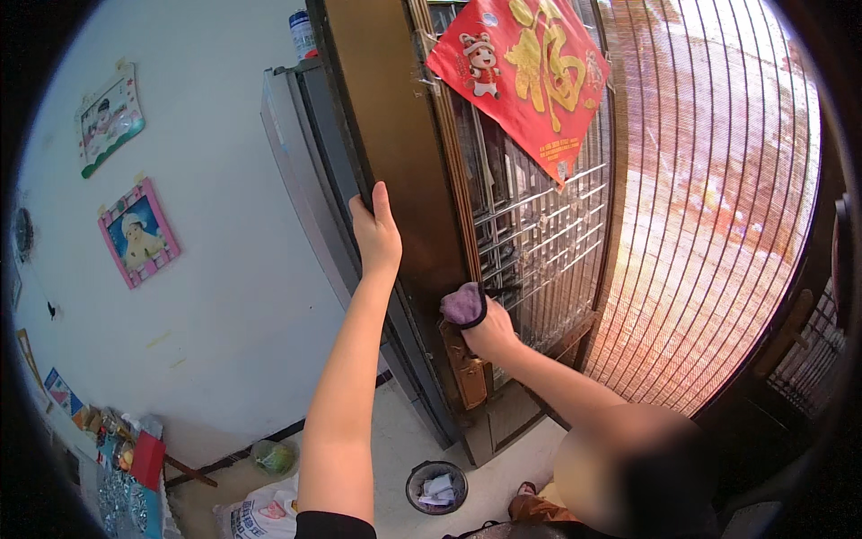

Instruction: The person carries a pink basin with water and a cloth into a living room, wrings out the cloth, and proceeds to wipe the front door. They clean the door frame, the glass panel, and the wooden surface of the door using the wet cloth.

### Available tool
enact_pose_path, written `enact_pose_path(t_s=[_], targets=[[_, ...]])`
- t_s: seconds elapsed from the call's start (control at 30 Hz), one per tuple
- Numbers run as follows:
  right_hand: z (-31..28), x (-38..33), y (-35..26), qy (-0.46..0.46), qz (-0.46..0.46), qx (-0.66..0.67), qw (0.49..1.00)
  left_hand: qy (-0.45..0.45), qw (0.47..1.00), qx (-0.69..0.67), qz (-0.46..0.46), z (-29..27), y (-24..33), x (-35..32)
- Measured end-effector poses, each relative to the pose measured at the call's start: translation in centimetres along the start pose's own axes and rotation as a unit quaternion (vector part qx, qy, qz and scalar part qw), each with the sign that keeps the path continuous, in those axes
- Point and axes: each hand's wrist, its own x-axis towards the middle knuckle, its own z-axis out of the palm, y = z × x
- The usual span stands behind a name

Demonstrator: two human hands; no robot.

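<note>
Fingers (384, 199) of the left hand (375, 235) are curled around the edge of a dark brown door (395, 144), with the thumb raised along its face; the edge is gripped firmly. A purple cloth (463, 304) is bunched in the right hand (489, 334) and is pressed against the door just above a brass lock plate (467, 368); those fingers are hidden under the cloth, so how tightly they are closed cannot be told. Both forearms are stretched upward from the lower edge of the view.

Beside the cloth, the door's metal grille (530, 234) is seen, and a red paper decoration (521, 67) with gold lettering and a cartoon figure is fixed over its upper part. A bamboo blind (709, 207) is hung to the right, with daylight coming through it. Behind the door, a grey fridge (301, 171) is stood against the white wall (215, 296), on which two framed pictures (136, 232) are hung. On the floor (395, 449) below, a small waste bin (436, 486) holding crumpled paper is placed near the door's foot, and a printed plastic bag (260, 512) is laid further left.
</note>
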Motion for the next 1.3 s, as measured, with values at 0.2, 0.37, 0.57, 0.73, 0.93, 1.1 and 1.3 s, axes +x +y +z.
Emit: enact_pose_path(t_s=[0.2,0.37,0.57,0.73,0.93,1.1,1.3], targets=[[1.5,-0.7,0.2,-0.044,-0.136,-0.048,0.989,0.024,1.000,-0.011,0.018,0.7,-0.5,0.3],[1.4,-1.1,0.0,0.056,0.124,0.138,0.981,0.001,1.000,0.015,-0.003,0.2,-0.5,0.4],[1.2,-1.6,4.3,0.009,0.062,0.049,0.997,-0.015,0.999,0.011,-0.043,0.5,-0.2,0.4],[-1.9,-2.1,2.7,-0.014,0.151,0.106,0.983,0.002,1.000,0.004,-0.013,0.5,-0.1,0.3],[1.4,-1.5,2.7,-0.083,-0.131,0.049,0.987,0.041,0.999,0.030,-0.009,1.5,-0.4,-0.2],[3.5,-0.6,6.3,-0.066,-0.225,0.283,0.930,0.064,0.998,0.028,-0.005,1.9,-1.4,0.1],[0.6,6.1,11.3,0.110,-0.252,0.226,0.934,0.082,0.993,0.049,-0.073,1.7,-3.1,0.3]])
